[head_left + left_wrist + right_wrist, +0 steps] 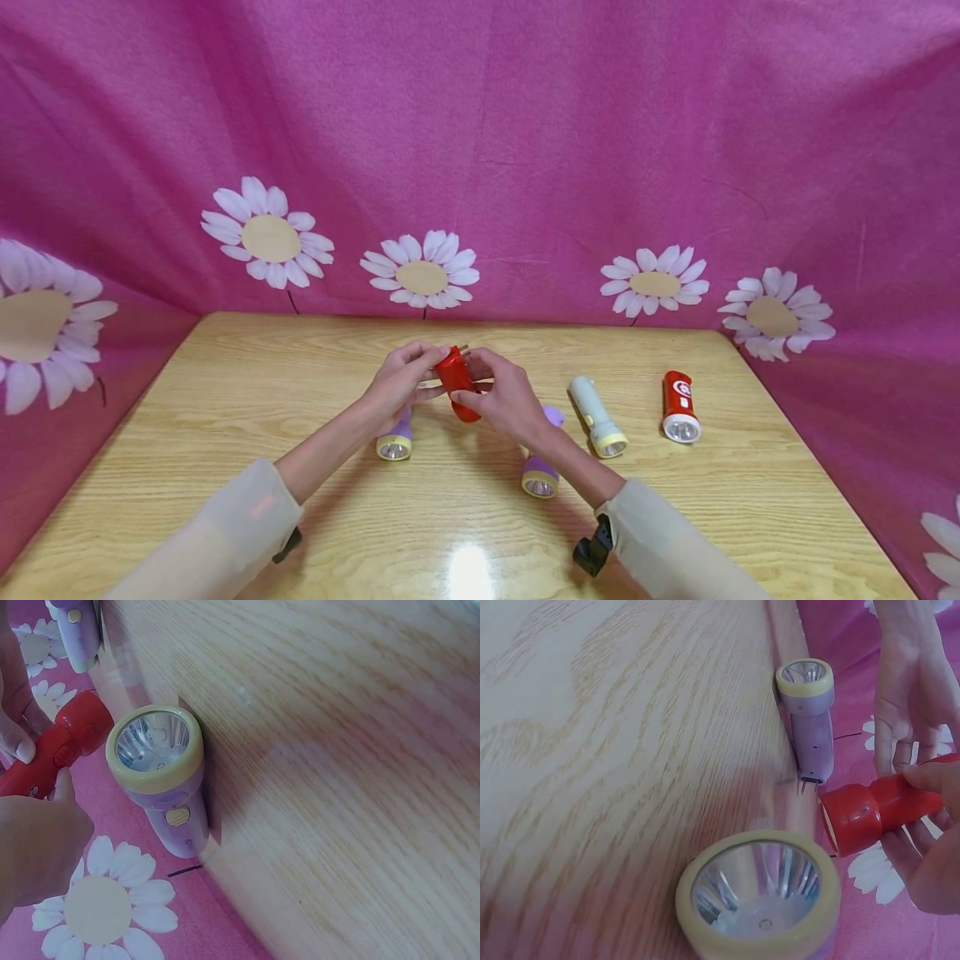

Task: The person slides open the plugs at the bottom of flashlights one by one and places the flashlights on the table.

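Note:
Both hands hold a red flashlight over the middle of the table, its metal prongs showing at the far end and its wide head tilted toward me. My left hand pinches the far end, thumb on top. Thumb and fingers of my right hand grip the body nearer the head. In the left wrist view a finger lies beside the red flashlight's switch. Below the left hand is a purple flashlight with a cream rim. Another purple flashlight lies under my right forearm, partly hidden by it.
To the right lies a pale grey-green flashlight with a yellow rim. Farther right is a red flashlight with a white rim. A pink daisy-patterned cloth hangs behind the wooden table and along its sides.

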`<state>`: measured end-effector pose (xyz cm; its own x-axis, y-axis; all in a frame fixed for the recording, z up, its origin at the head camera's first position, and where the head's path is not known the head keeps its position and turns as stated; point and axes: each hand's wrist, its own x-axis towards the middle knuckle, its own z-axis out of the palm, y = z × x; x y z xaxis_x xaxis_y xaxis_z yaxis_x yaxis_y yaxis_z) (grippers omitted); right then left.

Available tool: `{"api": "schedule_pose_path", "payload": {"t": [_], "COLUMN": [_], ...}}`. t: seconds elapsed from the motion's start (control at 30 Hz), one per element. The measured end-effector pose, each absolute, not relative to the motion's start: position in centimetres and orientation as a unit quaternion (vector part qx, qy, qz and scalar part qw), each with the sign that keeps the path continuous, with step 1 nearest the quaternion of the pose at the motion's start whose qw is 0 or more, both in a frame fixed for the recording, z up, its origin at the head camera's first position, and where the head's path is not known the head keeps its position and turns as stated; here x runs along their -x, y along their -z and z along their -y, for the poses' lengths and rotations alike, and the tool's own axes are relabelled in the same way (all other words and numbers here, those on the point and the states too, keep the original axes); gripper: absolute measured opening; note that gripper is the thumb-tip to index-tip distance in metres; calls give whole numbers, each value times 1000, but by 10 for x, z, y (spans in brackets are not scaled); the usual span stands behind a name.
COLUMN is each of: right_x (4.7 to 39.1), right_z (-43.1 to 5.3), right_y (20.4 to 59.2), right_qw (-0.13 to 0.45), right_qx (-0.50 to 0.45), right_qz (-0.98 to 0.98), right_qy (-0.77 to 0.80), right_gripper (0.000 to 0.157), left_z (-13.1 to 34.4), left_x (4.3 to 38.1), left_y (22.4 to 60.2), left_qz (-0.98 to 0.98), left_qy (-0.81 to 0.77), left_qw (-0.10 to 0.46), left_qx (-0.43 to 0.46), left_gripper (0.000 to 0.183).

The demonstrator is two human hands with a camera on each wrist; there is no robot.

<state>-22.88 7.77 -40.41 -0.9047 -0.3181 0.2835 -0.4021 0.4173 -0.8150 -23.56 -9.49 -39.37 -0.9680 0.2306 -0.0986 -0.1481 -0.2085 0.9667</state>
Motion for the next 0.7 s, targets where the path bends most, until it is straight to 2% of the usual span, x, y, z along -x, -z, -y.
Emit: {"api": "schedule_pose_path", "payload": {"t": [0.5, 0.6, 0.7], "right_x": [228, 228, 228], "right_z": [-76, -76, -77], "right_y": [400, 397, 397], "right_qw": [38, 37, 35], "right_qx": [-219, -206, -180], "right_qz": [850, 853, 853], "right_qy": [-478, -478, -489], "right_gripper": [38, 39, 40], "left_z": [95, 96, 95], "left_x": [233, 233, 233], "left_y": [387, 384, 384], "left_qz": [-619, -613, -615], "left_qy": [-774, -779, -777], "left_qw": [132, 132, 137], "left_qx": [-8, -11, -20], "left_gripper": [33, 40, 40]}}
